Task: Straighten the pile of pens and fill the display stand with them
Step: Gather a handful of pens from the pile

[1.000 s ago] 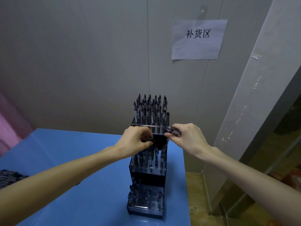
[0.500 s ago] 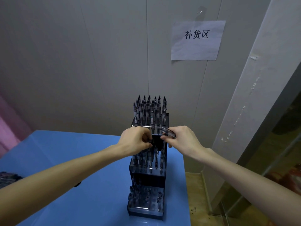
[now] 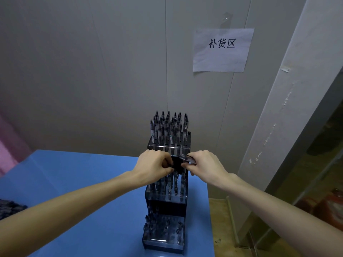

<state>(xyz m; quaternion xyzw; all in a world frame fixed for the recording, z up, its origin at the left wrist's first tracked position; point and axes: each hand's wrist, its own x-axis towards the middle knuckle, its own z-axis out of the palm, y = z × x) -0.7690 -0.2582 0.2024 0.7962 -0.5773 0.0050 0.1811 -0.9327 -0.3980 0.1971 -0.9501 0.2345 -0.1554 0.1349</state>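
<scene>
A dark three-tier acrylic display stand point(image 3: 168, 204) rises from the blue table point(image 3: 74, 182). Its top tier is packed with upright pens point(image 3: 169, 130), and the middle tier holds several more pens point(image 3: 168, 184). The bottom tier has only a few pens. My left hand point(image 3: 154, 166) hovers over the middle tier with its fingers curled on pen tops there. My right hand point(image 3: 204, 166) pinches a clear-bodied pen point(image 3: 187, 158), held roughly level above the middle tier's right side. A loose pile of pens point(image 3: 9, 208) lies at the table's far left edge, mostly cut off.
A grey panelled wall stands right behind the stand, with a paper sign point(image 3: 221, 50) taped on it. The table's right edge runs just beside the stand, with wooden floor point(image 3: 219, 210) below. A pale angled door frame point(image 3: 278, 117) stands to the right.
Both hands have edged slightly closer together over the middle tier. The pen in my right hand has shifted a little left toward the stand's centre.
</scene>
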